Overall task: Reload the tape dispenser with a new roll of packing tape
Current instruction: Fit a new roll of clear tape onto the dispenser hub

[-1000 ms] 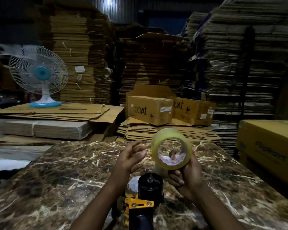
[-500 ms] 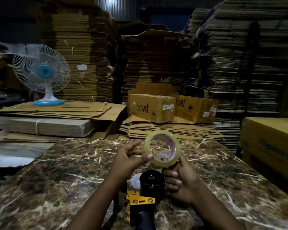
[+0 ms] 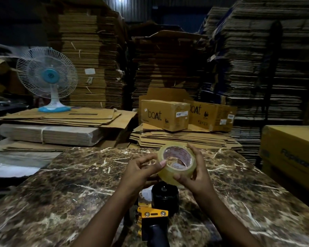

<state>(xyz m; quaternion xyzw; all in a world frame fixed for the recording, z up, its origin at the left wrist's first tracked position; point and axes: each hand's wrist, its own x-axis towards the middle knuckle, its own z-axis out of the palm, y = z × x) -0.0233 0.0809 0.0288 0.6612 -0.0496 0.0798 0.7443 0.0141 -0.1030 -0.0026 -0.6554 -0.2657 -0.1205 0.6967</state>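
— What do we see, from the largest thing down?

— A marble table; on it, near us, the tape dispenser. Just above it we hold the tape roll.

— And our fingers?

— Our right hand curls round its right side; our left hand pinches its left rim, thumb inside the core edge.

The tape was clear yellowish. The dispenser was yellow and black. The bench was brown marble with white veins. The fan was white and blue; the boxes were tan.
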